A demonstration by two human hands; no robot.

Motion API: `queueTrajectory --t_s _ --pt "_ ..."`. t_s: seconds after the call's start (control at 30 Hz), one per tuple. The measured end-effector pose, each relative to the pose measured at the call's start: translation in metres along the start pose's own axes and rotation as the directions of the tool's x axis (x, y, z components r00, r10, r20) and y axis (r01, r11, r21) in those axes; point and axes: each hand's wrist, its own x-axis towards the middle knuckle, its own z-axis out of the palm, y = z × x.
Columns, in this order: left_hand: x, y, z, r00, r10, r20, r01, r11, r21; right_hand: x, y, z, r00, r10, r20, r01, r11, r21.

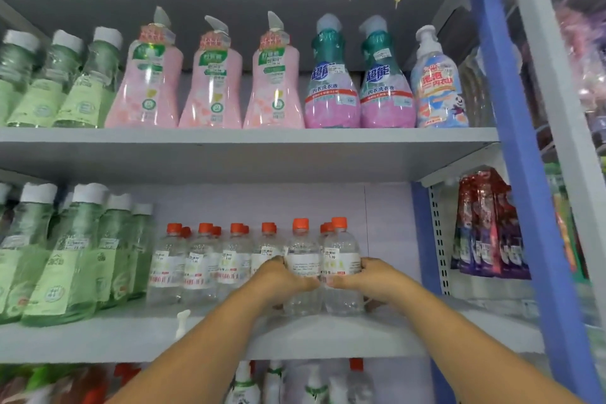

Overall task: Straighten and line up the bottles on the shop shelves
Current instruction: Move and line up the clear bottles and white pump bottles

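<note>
Judging by the middle shelf [295, 338], the clear bottles [196, 266] are mostly lined up; the last two bottles [323, 269] at the row's right end are clasped between the left hand [285, 275] and right hand [367, 275], not yet aligned.

Both bare forearms reach up toward twelve o'clock, the left hand [284, 279] and right hand [367, 275] curled inward, fingers facing at three and nine o'clock.

Glossy clear plastic bottles [301, 275], paper labels; matt painted shelf [131, 338].
</note>
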Motion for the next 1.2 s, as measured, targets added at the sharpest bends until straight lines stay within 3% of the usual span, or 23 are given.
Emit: queueTrajectory --t_s 0.13,0.37,0.77,0.97,1.2 --pt "0.003 0.001 0.007 1.0 -0.002 -0.027 0.002 1.0 -0.004 0.008 0.003 0.003 1.0 0.002 -0.013 -0.002 0.999 -0.04" --pt "0.001 -0.002 0.007 1.0 -0.002 -0.023 0.002 1.0 0.014 0.018 0.016 0.018 0.985 -0.01 -0.17 0.002 0.999 -0.042" --pt "-0.006 -0.01 0.008 1.0 -0.002 -0.001 0.002 1.0 0.017 0.013 0.012 0.016 0.995 -0.026 -0.098 0.022 0.998 -0.05" --pt "-0.003 -0.012 0.012 0.999 0.004 -0.039 -0.006 0.999 -0.052 0.009 0.014 0.017 0.996 -0.043 -0.079 0.047 0.998 0.045" --pt "-0.001 -0.014 0.014 0.999 0.015 -0.051 -0.013 0.999 0.029 0.009 0.016 0.016 0.995 -0.037 -0.097 0.036 0.999 -0.007"
